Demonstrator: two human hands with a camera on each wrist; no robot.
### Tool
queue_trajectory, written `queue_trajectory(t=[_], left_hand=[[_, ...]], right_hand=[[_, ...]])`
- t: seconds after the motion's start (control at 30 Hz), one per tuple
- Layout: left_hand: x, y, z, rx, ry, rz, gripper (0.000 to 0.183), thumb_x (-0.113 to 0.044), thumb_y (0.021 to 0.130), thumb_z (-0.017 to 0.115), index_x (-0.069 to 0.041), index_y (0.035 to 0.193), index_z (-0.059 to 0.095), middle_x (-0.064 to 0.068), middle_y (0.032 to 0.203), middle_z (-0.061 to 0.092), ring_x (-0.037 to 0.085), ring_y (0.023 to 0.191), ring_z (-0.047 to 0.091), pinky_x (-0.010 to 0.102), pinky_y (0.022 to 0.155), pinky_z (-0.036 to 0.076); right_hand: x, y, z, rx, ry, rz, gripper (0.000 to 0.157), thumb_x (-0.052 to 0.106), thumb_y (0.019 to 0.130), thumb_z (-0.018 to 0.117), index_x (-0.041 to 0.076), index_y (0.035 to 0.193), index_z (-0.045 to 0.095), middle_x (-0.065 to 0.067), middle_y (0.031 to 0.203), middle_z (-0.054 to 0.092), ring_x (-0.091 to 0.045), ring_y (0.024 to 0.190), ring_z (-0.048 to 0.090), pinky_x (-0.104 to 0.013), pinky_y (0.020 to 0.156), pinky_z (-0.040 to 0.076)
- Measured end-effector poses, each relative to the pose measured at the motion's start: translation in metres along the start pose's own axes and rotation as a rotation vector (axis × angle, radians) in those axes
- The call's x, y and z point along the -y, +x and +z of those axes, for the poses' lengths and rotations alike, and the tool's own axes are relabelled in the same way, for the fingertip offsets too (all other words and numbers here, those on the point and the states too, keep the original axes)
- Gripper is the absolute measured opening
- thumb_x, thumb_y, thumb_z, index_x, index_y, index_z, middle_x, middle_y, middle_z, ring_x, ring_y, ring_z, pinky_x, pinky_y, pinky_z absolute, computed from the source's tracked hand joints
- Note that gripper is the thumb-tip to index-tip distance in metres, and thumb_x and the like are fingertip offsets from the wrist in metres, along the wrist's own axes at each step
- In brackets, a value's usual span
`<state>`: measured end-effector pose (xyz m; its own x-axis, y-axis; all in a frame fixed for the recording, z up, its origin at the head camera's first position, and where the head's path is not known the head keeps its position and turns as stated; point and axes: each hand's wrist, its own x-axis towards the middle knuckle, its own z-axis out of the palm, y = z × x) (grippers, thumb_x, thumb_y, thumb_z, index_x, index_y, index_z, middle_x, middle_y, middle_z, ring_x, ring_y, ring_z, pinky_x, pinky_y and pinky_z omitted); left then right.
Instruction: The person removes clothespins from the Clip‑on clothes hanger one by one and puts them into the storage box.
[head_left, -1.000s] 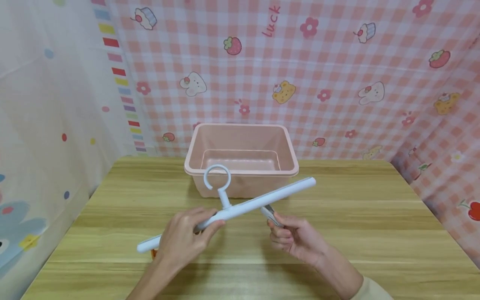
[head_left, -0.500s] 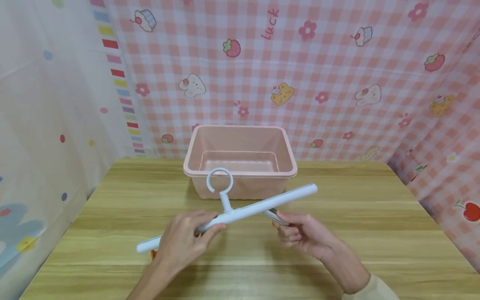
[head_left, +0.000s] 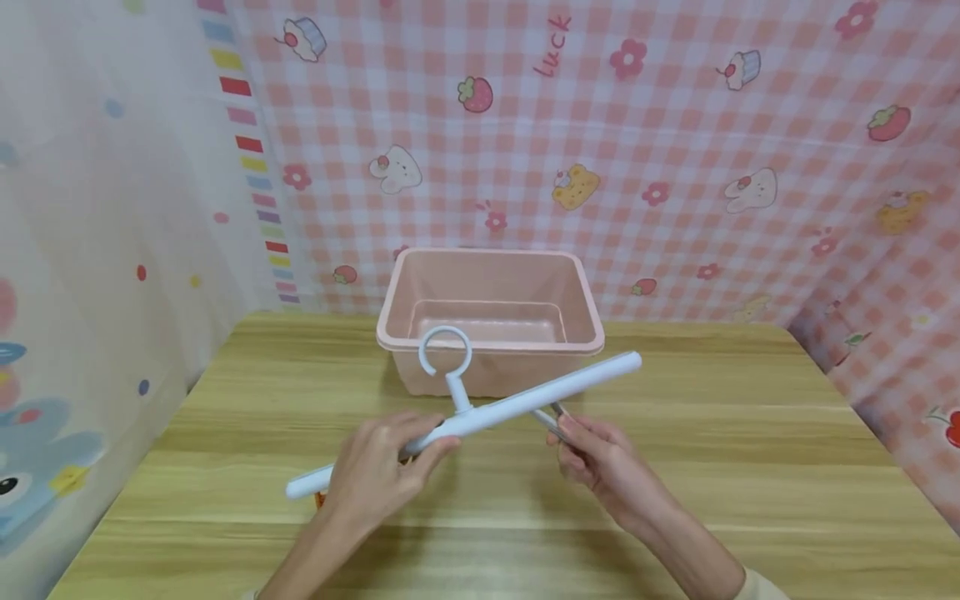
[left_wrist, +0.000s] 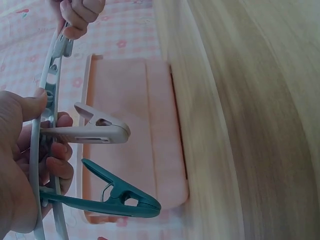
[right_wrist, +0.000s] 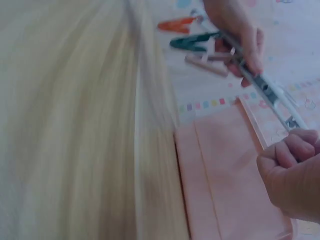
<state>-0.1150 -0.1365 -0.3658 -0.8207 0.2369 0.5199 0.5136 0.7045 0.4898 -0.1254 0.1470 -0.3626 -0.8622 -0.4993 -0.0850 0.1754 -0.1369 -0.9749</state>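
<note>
My left hand [head_left: 386, 471] grips a light blue clip hanger [head_left: 555, 390] near its middle, thumb along the bar. The bar slants up to the right, with its round hook [head_left: 446, 329] pointing up. On the left half hang a pale pink clothespin [left_wrist: 95, 134], a dark green clothespin [left_wrist: 117, 197] and an orange clothespin [right_wrist: 177, 25]; my left hand hides most of these in the head view. My right hand [head_left: 615, 471] pinches a grey clothespin [head_left: 547, 420] just below the right half of the bar, its two prongs spread apart towards the bar.
An open pink plastic bin [head_left: 491, 345] stands at the back of the wooden table [head_left: 720, 433], behind the hanger. A pink checked cloth [head_left: 510, 167] hangs beyond the table's back edge, and a pale spotted cloth [head_left: 172, 200] covers the left side.
The right hand and its grey clothespin have shifted slightly right and turned; the clothespin's prongs now show separately. The left hand keeps its grip on the hanger, and the head view has shifted a little.
</note>
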Motion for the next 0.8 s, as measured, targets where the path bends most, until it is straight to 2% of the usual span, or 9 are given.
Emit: queue_trajectory(t=[0.07,0.13,0.3,0.4,0.5,0.6,0.67,0.8], left_hand=[[0.000,0.001,0.001,-0.002,0.001,-0.004,0.027,-0.032,0.086,0.079,-0.011,0.104,0.080,-0.009,0.067,0.060,-0.005,0.053,0.033,0.015,0.044,0.031],[0.001,0.001,0.001,-0.008,0.006,-0.003,0.028,-0.032,0.086,0.079,-0.011,0.104,0.080,-0.009,0.067,0.060,-0.005,0.053,0.033,0.015,0.044,0.031],[0.004,0.003,0.002,-0.024,0.015,0.031,0.028,-0.032,0.085,0.079,-0.011,0.104,0.080,-0.006,0.074,0.068,-0.003,0.054,0.038,0.014,0.046,0.034],[0.006,0.003,0.002,-0.024,0.023,0.048,0.028,-0.032,0.085,0.080,-0.011,0.102,0.080,-0.004,0.081,0.073,-0.001,0.056,0.042,0.014,0.049,0.036],[0.007,0.002,0.001,-0.011,0.035,0.060,0.026,-0.033,0.084,0.080,-0.013,0.101,0.080,-0.007,0.077,0.070,-0.001,0.056,0.042,0.014,0.049,0.036],[0.008,0.002,0.000,0.008,0.042,0.067,0.024,-0.034,0.084,0.080,-0.015,0.100,0.081,-0.010,0.070,0.063,-0.002,0.055,0.039,0.014,0.048,0.034],[0.008,0.002,-0.001,0.020,0.047,0.067,0.022,-0.034,0.084,0.080,-0.017,0.098,0.081,-0.012,0.068,0.059,-0.003,0.055,0.038,0.014,0.048,0.033],[0.006,0.001,-0.001,0.021,0.058,0.060,0.024,-0.034,0.085,0.080,-0.016,0.100,0.081,-0.011,0.071,0.064,-0.003,0.056,0.040,0.014,0.049,0.034]], right_hand=[[-0.001,0.000,0.001,0.002,0.052,0.023,0.027,0.029,0.108,0.044,0.014,0.097,0.063,0.012,0.065,0.043,-0.005,0.058,0.032,-0.028,0.061,0.021],[-0.002,0.001,0.000,0.037,0.148,0.041,0.027,0.027,0.109,0.043,0.013,0.098,0.062,0.012,0.065,0.043,-0.004,0.058,0.032,-0.024,0.060,0.021],[-0.007,0.007,-0.003,0.206,0.395,0.056,0.032,0.020,0.110,0.033,0.009,0.099,0.061,0.011,0.064,0.038,-0.006,0.059,0.024,-0.022,0.060,0.018],[-0.010,0.009,-0.008,0.295,0.458,0.063,0.036,0.019,0.111,0.029,0.009,0.100,0.062,0.010,0.064,0.034,-0.007,0.058,0.021,-0.022,0.060,0.017],[-0.010,0.010,-0.013,0.363,0.461,0.064,0.038,0.018,0.111,0.026,0.009,0.101,0.062,0.009,0.063,0.029,-0.007,0.057,0.018,-0.022,0.058,0.015],[-0.009,0.010,-0.018,0.378,0.412,0.063,0.038,0.017,0.111,0.026,0.011,0.100,0.062,0.008,0.063,0.025,-0.008,0.057,0.015,-0.023,0.057,0.012],[-0.007,0.009,-0.019,0.355,0.362,0.068,0.036,0.018,0.111,0.029,0.012,0.098,0.063,0.007,0.063,0.025,-0.008,0.057,0.016,-0.024,0.057,0.012],[-0.006,0.005,-0.015,0.251,0.262,0.072,0.032,0.021,0.110,0.036,0.013,0.094,0.062,0.010,0.062,0.030,-0.007,0.056,0.020,-0.025,0.058,0.014]])
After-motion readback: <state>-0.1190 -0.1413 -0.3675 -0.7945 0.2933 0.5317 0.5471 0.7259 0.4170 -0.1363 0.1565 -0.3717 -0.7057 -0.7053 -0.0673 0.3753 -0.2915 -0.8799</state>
